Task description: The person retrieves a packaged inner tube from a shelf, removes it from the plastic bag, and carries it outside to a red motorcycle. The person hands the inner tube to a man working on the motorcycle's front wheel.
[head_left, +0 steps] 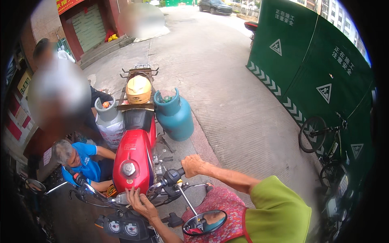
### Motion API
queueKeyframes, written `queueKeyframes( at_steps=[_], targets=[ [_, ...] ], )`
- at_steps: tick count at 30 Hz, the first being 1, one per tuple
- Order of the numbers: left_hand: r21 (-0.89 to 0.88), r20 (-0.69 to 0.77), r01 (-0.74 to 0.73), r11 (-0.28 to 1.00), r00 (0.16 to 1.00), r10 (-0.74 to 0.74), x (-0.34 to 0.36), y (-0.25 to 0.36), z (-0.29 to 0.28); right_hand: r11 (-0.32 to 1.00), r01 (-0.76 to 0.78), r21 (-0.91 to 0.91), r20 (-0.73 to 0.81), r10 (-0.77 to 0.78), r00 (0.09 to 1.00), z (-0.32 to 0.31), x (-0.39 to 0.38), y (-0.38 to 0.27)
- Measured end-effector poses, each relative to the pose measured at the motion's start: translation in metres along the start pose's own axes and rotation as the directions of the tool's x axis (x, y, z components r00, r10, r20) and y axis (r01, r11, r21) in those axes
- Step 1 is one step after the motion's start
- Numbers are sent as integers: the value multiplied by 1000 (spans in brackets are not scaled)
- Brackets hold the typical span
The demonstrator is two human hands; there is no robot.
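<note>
A red motorcycle (130,162) stands with its handlebars and round dials (122,228) toward me. My right hand (193,165) is wrapped round the black handlebar grip (174,175) on the right side. My left hand (139,203) lies with fingers apart at the front end of the red fuel tank, by the middle of the handlebars. A round mirror (204,222) stands in front of my floral apron. Left of the tank a co-worker in a blue shirt (87,162) crouches, an arm reaching down beside the motorcycle; what that hand touches is mostly hidden.
A teal gas cylinder (176,117) and a grey one (109,125) flank the rear, with a yellow helmet (138,90) on the rack. A person in white (60,89) stands left. A green construction fence (296,60) and a bicycle (330,139) line the right.
</note>
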State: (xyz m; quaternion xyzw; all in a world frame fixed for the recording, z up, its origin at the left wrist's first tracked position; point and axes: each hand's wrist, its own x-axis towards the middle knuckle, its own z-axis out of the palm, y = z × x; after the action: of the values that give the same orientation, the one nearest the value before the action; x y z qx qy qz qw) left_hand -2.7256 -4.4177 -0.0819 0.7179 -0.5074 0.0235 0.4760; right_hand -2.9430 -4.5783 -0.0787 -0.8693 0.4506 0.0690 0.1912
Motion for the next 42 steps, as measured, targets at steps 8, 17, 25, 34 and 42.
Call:
queueKeyframes(
  at_steps=[8, 17, 25, 34, 42],
  targets=[
    [-112, 48, 24, 993, 999, -19, 6, -21, 31, 999, -41, -9, 1, 41, 999, -4, -3, -8],
    [-62, 281, 204, 977, 943, -179, 7, -13, 21, 999, -36, 4, 16, 36, 999, -13, -8, -11],
    [-31, 279, 181, 983, 946, -166, 9, -10, 24, 999, -37, -4, -3, 37, 999, 3, 8, 2],
    [-38, 278, 235, 971, 936, -215, 8, -3, 22, 1000, -12, 10, -52, 12, 999, 4, 10, 6],
    [32, 254, 274, 961, 928, -273, 9, 7, 19, 990, 137, -16, -16, -138, 990, 16, 22, 27]
  ],
)
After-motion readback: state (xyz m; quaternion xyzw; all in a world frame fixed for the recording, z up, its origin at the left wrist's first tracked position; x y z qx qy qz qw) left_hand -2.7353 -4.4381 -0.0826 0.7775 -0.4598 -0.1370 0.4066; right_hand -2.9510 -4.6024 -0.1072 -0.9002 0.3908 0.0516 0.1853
